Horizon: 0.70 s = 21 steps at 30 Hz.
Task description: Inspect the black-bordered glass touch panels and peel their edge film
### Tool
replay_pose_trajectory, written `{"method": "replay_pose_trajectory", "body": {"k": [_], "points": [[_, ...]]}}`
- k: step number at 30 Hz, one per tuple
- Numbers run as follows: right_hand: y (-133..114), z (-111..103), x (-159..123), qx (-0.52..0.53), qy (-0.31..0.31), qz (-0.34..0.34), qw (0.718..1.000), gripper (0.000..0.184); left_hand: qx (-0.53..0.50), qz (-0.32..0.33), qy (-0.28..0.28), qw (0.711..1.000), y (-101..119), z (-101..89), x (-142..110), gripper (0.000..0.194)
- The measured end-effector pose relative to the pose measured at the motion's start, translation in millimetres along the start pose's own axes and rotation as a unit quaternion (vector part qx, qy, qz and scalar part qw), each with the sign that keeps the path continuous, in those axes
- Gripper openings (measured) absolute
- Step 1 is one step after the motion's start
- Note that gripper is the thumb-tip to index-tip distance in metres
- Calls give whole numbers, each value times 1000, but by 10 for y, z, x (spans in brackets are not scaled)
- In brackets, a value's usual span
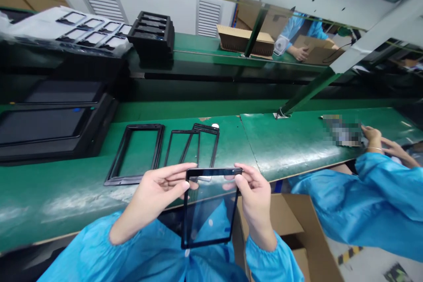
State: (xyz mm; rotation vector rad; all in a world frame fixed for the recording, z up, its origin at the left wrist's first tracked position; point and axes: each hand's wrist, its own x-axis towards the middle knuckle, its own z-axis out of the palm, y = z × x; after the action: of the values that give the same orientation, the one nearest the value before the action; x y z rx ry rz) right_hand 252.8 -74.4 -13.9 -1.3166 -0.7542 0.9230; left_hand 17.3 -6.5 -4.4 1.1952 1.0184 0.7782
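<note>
Between my two hands is a clear glass panel with a black border [211, 171], held near its upper corners over my lap. My left hand [161, 187] pinches the left edge, thumb in front and fingers behind. On the opposite edge, my right hand [254, 189] grips with the thumb on the front, its fingertips showing through the glass. Just beyond the panel, a stack of black rectangular frames [124, 154] lies on the green bench [76, 189]. Thinner black frames [169, 145] overlap beside that stack, partly hidden by my left hand and the panel.
Black trays with dark screens [49, 125] stand at left. A black tray stack [152, 31] and an open carton [246, 42] sit on the back shelf. A slanted post [307, 90] rises from the bench. An open cardboard box [291, 216] and a co-worker's sleeve [380, 180] are at right.
</note>
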Motion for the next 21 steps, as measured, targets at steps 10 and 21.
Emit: {"method": "replay_pose_trajectory", "body": {"k": [10,21], "points": [[-35,124,-38,10,-180,84,980,45,302,147,-148,930,233,94,57,63],[235,-378,127,42,-48,163,984,53,11,22,75,997,116,-107,22,58]]}}
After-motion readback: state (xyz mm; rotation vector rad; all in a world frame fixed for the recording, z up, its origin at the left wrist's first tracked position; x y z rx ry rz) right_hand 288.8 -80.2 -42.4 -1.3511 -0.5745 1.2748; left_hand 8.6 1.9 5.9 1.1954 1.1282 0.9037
